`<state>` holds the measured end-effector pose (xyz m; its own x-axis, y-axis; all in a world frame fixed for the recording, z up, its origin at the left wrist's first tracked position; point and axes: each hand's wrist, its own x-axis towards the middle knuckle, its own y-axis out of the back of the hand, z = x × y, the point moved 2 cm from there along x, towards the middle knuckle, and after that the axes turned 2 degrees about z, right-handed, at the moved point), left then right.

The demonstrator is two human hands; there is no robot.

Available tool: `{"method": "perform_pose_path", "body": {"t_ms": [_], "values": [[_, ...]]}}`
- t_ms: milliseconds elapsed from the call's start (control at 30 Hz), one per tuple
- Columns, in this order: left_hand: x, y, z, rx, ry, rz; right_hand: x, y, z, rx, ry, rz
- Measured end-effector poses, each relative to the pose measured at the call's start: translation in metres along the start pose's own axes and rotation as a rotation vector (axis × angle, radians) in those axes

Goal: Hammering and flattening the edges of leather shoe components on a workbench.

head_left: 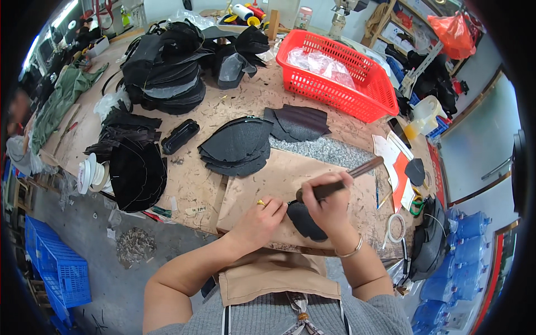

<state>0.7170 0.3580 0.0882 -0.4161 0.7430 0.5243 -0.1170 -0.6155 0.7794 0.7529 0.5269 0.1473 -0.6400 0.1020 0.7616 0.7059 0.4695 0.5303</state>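
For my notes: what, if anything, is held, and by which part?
Right hand: a dark brown tool, gripped around its thicker part. Left hand: at the black piece's edge; hold unclear.

On the worktop (187, 181) stands a red plastic basket (346, 105), and inside it lies clear plastic wrapping (321, 66). A green cloth (62, 99) lies at the left side. Lower at the left is a blue crate (61, 265); at the right, blue water bottles (468, 251) are piled. A red plastic bag (455, 36) shows above them.
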Motion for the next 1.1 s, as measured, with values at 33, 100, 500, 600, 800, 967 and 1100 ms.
{"method": "perform_pose_path", "body": {"t_ms": [33, 100, 500, 600, 800, 967, 1100], "values": [[-0.002, -0.001, 0.002, -0.013, 0.012, -0.006, -0.004, 0.001, -0.003, 0.087, -0.052, 0.111], [-0.005, -0.004, 0.002, -0.017, 0.008, 0.008, -0.016, -0.018, 0.002, -0.028, -0.001, -0.089], [-0.026, 0.001, 0.037, -0.165, -0.124, 0.082, -0.009, -0.015, -0.007, 0.124, -0.017, -0.125], [-0.028, -0.020, 0.050, -0.037, -0.312, 0.130, -0.004, 0.001, -0.013, 0.140, -0.038, 0.074], [-0.017, -0.032, 0.067, 0.095, -0.254, 0.048, -0.022, 0.015, 0.015, 0.016, -0.126, 0.056], [-0.017, -0.039, 0.068, 0.202, -0.299, 0.116, -0.042, 0.074, 0.056, -0.089, -0.410, 0.364], [-0.020, -0.039, 0.069, 0.198, -0.252, 0.123, -0.063, 0.071, 0.081, -0.257, -0.403, 0.315]]}}
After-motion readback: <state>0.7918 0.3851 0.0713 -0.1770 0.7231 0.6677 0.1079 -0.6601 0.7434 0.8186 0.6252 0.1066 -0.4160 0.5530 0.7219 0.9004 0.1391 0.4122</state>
